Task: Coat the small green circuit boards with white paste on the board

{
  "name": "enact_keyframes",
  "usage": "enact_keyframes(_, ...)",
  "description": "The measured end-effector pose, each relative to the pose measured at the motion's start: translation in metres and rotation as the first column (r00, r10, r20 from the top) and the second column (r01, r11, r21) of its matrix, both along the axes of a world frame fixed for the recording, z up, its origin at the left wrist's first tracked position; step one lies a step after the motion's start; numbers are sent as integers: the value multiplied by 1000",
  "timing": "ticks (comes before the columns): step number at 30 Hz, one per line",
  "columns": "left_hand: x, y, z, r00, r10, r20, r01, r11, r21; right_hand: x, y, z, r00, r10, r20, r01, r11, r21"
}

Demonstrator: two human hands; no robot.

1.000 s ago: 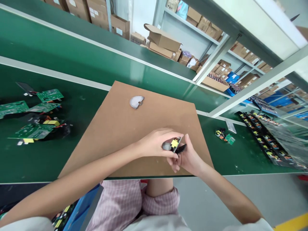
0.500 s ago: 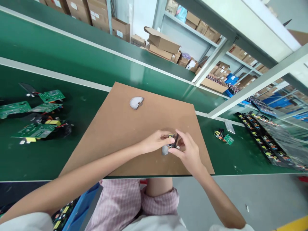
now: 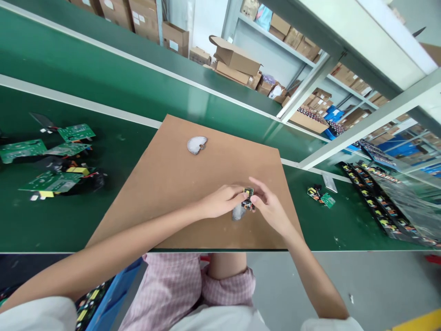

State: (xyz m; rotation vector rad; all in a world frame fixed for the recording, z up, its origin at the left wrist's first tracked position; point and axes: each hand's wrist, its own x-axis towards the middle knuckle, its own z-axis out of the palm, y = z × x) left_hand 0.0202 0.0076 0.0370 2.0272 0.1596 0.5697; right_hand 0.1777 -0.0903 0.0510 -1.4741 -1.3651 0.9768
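Observation:
A small circuit board [image 3: 247,198] with yellow and dark parts is held above the right part of a brown cardboard sheet [image 3: 172,184]. My left hand [image 3: 225,200] pinches it from the left. On its other side, the thumb of my right hand [image 3: 270,207] rests against the board's edge, with the index finger stretched out above. Just below the board lies a greyish-white piece [image 3: 237,213], partly hidden by the board. Another greyish-white, rounded piece [image 3: 196,145] lies near the sheet's far edge.
Green circuit boards [image 3: 51,181] with wires lie on the green table at the left. To the right are a small board [image 3: 327,200], a flat metal piece [image 3: 330,182] and black trays [image 3: 370,197] of parts. A blue crate [image 3: 113,299] stands below the table's edge.
The black strip between my hands no longer shows. The board has turned so its component side faces up, and my right hand's fingers have shifted around it.

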Motion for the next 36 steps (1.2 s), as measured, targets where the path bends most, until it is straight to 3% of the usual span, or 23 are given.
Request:
enact_keyframes(4,-3,8,2,998,-6,-58,18,978,208,6,4,1,991,120,61,-118,992,-36)
enact_keyframes(7,-7,16,0,983,41,-178,23,940,341,12,3,-1,972,101,214,-97,995,-30)
enact_keyframes(11,-12,21,-12,956,56,-289,77,900,429,20,-3,-17,858,14,513,-34,999,29)
enact_keyframes(14,-11,18,-25,932,101,-348,95,859,503,22,-10,-29,771,28,637,-104,991,82)
enact_keyframes(17,-9,14,-32,920,133,-369,102,826,554,21,-16,-32,631,31,775,-219,966,139)
enact_keyframes(19,-9,13,-33,913,149,-380,102,817,568,19,-18,-31,491,36,870,-269,957,112)
enact_keyframes(21,-9,12,-33,906,164,-391,96,818,567,18,-19,-29,356,39,934,-274,959,65)
enact_keyframes(23,-9,12,-33,900,176,-400,89,822,563,17,-18,-30,290,32,956,-270,962,50)
enact_keyframes(30,-10,11,-34,873,210,-440,71,838,541,12,-16,-41,330,-26,944,-226,968,106)
enact_keyframes(36,-9,10,-37,870,220,-442,52,850,525,10,-17,-39,377,-40,925,-177,978,114)
